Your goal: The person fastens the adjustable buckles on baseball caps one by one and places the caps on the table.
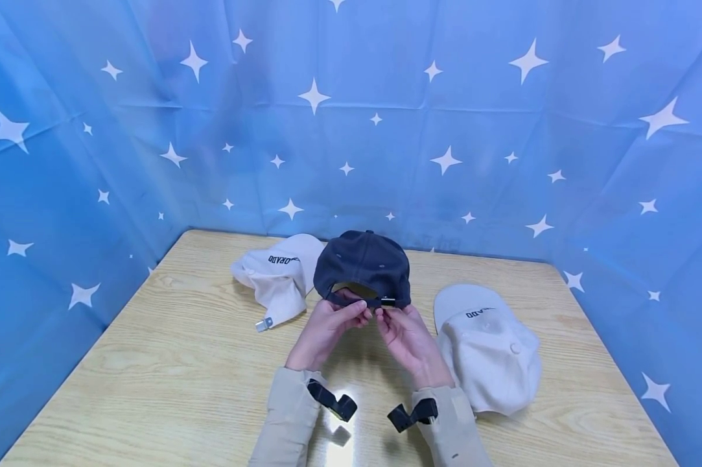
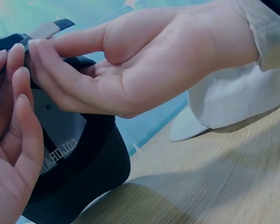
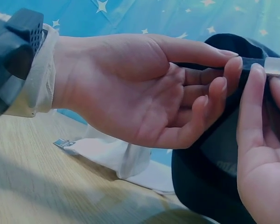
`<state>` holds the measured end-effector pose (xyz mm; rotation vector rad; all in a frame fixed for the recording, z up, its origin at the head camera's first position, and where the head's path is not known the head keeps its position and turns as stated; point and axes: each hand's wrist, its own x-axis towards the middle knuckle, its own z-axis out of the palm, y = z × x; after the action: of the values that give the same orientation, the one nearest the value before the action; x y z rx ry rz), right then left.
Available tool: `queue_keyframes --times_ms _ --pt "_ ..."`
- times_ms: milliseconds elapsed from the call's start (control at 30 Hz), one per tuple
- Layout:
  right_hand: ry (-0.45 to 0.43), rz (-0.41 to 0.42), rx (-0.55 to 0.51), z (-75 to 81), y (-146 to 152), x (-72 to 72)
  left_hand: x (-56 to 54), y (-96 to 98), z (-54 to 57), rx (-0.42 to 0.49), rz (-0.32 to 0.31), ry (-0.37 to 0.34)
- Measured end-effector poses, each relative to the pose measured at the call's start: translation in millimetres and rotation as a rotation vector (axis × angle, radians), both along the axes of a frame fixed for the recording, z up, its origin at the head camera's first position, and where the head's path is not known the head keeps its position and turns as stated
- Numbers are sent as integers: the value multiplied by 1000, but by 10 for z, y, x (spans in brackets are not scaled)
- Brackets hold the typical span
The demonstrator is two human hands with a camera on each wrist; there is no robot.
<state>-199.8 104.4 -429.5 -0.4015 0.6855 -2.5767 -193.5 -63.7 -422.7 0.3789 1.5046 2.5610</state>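
A dark navy baseball cap (image 1: pixel 362 259) is held up over the table with its back opening toward me. My left hand (image 1: pixel 332 327) pinches the cap's back strap between thumb and index finger, as the right wrist view shows on the left hand (image 3: pixel 130 93). My right hand (image 1: pixel 410 340) pinches the strap beside its metal buckle (image 3: pixel 276 66). A short strap end (image 2: pixel 64 23) sticks out past the buckle in the left wrist view. Faint lettering (image 2: pixel 60 156) shows inside the cap. Fingers partly hide the strap between both hands.
A white cap (image 1: pixel 286 266) with its strap and metal buckle (image 1: pixel 264 324) extended lies on the left. Another white cap (image 1: pixel 491 353) lies close beside my right forearm. Beneath them is a wooden table (image 1: pixel 170 363), with a blue star-printed curtain (image 1: pixel 374 143) behind.
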Motion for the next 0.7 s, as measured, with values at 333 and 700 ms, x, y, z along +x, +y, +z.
queue_keyframes --times_ms 333,700 --pt "18 22 -3 -3 -21 -3 10 37 18 -18 9 -18" --pt "0 18 -5 13 -2 6 18 11 17 34 -20 -19"
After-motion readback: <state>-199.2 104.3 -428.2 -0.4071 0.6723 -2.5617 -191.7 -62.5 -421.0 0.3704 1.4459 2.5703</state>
